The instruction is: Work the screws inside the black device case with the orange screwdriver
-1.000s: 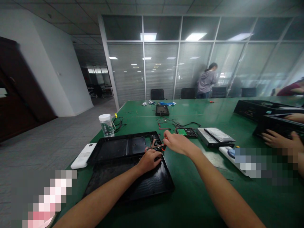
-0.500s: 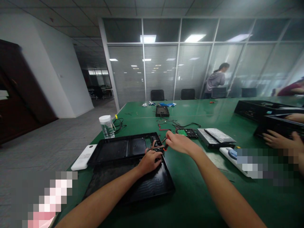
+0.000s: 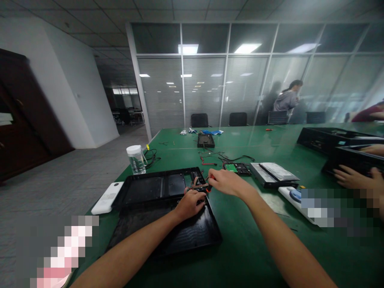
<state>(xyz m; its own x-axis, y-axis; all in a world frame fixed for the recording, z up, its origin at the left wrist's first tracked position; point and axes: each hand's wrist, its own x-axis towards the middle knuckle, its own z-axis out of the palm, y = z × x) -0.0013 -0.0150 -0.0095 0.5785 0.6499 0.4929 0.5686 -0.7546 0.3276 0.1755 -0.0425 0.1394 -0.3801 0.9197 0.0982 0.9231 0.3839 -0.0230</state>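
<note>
A black plastic casing lies opened flat in front of me, its upper half point(image 3: 147, 188) behind its lower half point(image 3: 192, 232). My right hand point(image 3: 223, 180) is closed around a screwdriver point(image 3: 209, 188) with a red-and-black handle, held upright at the casing's right edge; its tip is hidden. Just left of it, my left hand point(image 3: 189, 206) bends over the seam between the halves, fingers curled down against parts there. What those fingers grip is hidden. Striped multicoloured wires point(image 3: 195, 184) run out of the upper half close to both hands.
A clear bottle point(image 3: 136, 160) and a white phone-like slab point(image 3: 107, 198) stand left. Rightward lie a green circuit board point(image 3: 231, 167), a metal drive point(image 3: 273, 174) and a white power strip point(image 3: 288, 196). A co-worker's hands point(image 3: 357, 180) touch a black case point(image 3: 339, 158). Cables point(image 3: 237, 157) lie behind.
My right hand and the screwdriver have shifted very slightly right from the first frame. My left hand stays put. The person in the background has walked to the right.
</note>
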